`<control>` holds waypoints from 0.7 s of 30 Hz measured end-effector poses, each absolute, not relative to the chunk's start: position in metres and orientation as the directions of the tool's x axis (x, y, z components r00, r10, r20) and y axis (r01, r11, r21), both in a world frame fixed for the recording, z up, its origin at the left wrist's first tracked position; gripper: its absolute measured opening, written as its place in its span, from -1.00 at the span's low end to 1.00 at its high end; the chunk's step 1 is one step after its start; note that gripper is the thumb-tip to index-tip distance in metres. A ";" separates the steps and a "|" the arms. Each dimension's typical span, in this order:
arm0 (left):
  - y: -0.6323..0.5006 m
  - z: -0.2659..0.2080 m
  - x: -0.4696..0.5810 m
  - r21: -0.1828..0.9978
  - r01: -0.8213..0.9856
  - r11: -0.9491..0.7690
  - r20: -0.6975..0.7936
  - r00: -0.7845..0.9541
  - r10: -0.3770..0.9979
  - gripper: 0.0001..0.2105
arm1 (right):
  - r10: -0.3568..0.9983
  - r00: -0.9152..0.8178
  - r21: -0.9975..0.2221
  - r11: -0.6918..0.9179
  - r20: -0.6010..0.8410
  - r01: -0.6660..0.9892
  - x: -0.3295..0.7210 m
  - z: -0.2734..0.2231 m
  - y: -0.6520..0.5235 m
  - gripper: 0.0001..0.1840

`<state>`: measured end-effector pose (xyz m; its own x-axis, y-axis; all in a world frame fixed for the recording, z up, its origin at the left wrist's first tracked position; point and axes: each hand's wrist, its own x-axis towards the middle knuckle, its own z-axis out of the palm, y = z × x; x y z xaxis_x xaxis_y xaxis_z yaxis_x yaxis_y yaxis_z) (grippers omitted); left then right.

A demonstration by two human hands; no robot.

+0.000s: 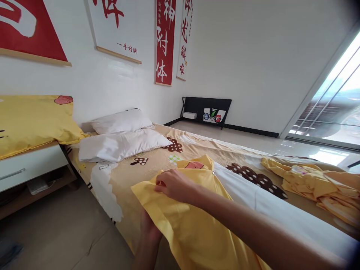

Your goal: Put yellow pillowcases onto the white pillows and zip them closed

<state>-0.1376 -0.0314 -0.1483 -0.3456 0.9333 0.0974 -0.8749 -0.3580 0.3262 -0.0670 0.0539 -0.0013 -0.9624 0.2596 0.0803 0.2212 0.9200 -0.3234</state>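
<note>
A yellow pillowcase [194,228] lies over the near edge of the bed [118,187], with a white pillow [253,198] showing from its open side. My right hand [174,184] rests on top of the pillowcase near its left corner, fingers pinching the fabric. My left hand [149,228] is under the same corner, mostly hidden by the cloth, and it seems to hold the fabric from below.
Two bare white pillows [120,138] lie at the head of the bed. Crumpled yellow bedding [317,183] sits at the right. A yellow cushion [30,120] rests on a white bedside unit [28,165] at left. A window [332,108] is on the right.
</note>
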 end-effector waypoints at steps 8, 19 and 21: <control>-0.029 -0.119 -0.129 0.348 -0.886 -0.308 0.096 -0.293 0.951 -0.84 | 0.068 -0.985 -0.421 0.898 -0.158 0.130 -0.083 0.015 0.088 -0.83; -0.034 -0.119 -0.134 0.291 -0.914 -0.282 0.090 -0.267 0.959 -0.92 | 0.034 -0.981 -0.396 0.912 -0.189 0.108 -0.090 0.015 0.082 -0.76; -0.034 -0.120 -0.135 0.290 -0.919 -0.266 0.048 -0.263 0.963 -0.91 | 0.051 -0.984 -0.370 0.922 -0.172 0.113 -0.089 0.018 0.081 -0.78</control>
